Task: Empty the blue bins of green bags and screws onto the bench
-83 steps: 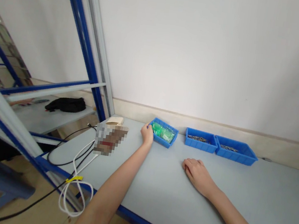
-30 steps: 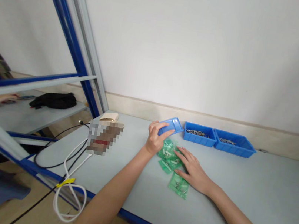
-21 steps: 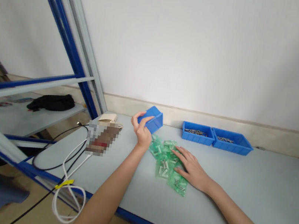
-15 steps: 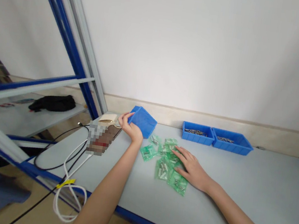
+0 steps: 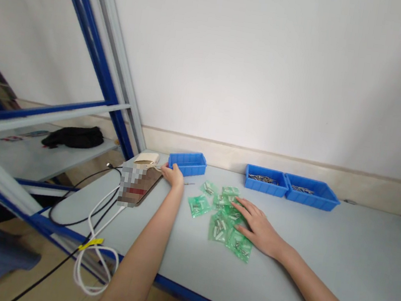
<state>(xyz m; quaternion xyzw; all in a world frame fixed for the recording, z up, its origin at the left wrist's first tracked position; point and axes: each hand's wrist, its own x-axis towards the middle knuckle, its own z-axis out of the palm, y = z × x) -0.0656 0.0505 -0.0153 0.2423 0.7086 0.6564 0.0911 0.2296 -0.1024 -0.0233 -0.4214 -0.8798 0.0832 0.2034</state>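
My left hand (image 5: 174,174) grips the near left corner of a small blue bin (image 5: 187,162), which stands upright on the grey table (image 5: 281,263) near the back wall and looks empty. Several small green bags (image 5: 223,214) with metal parts lie scattered on the table to its right. My right hand (image 5: 259,226) lies flat, fingers spread, on top of these bags.
Two more blue bins (image 5: 266,179) (image 5: 311,192) holding metal parts stand side by side at the back right. A blurred flat object (image 5: 137,184) and a beige device (image 5: 148,159) sit at the left. Black and white cables (image 5: 97,235) hang off the table's left edge beside a blue frame post (image 5: 97,54).
My left hand lifted the bin, tipped the green bags out onto the table, then carried the empty bin left and set it down upright. My right hand moved onto the bags.
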